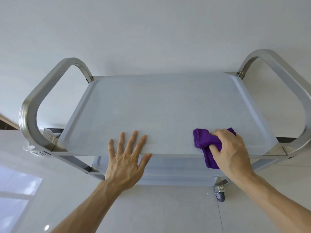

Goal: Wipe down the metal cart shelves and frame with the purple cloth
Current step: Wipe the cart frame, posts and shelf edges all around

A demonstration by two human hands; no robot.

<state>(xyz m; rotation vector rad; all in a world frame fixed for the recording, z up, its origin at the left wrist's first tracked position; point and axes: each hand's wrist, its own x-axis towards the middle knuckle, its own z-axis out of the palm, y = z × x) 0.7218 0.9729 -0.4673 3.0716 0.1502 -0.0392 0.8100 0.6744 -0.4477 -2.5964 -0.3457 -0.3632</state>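
Note:
The metal cart's top shelf [165, 106] fills the middle of the head view, with a curved steel handle on the left [32, 105] and another on the right [292, 84]. My right hand [230, 148] grips the bunched purple cloth [204, 140] at the shelf's near right edge; part of the cloth hangs over the front rim. My left hand [127, 153] lies flat with fingers spread on the near edge, left of centre, holding nothing. Lower shelves [168, 170] show beneath the rim.
A white bottle with a printed label [46, 133] sits on a lower level behind the left handle. One grey caster wheel [220, 194] stands on the pale tiled floor at the near right. A plain white wall is behind the cart.

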